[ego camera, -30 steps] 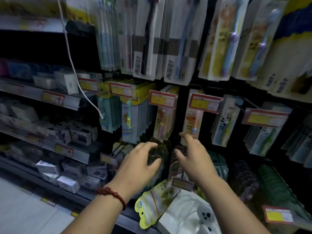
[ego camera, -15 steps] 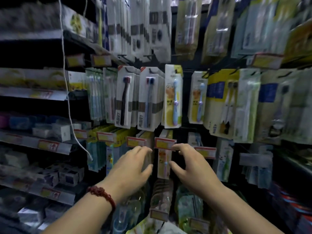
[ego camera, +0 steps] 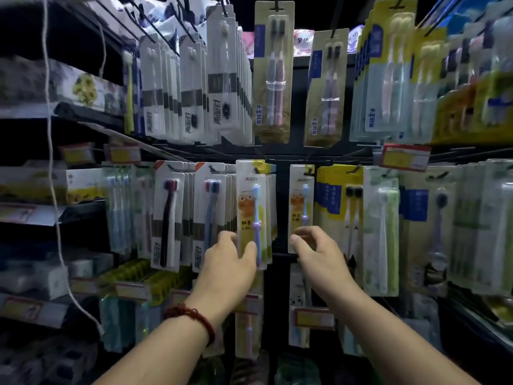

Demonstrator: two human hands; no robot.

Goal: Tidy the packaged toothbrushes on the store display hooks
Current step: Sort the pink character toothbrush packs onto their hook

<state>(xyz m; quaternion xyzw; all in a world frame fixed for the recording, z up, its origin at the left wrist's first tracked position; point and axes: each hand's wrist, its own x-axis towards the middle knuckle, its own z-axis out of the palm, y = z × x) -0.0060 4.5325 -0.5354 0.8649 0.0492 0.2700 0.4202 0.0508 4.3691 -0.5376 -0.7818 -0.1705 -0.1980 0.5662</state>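
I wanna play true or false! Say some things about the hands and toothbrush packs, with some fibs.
1. The left hand grips the yellow cartoon pack. True.
2. The red bracelet is on the right wrist. False: it is on the left wrist.
3. The right hand rests on a shelf box. False: it is at the second cartoon pack, right of the first.
4. A white cord hangs at the left. True.

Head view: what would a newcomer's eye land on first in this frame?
Two hands in the centre: the left hand grips a yellow cartoon toothbrush pack on the middle row, and the right hand pinches the matching pack beside it. A red bead bracelet marks the left wrist. A gold-backed twin pack hangs directly above.
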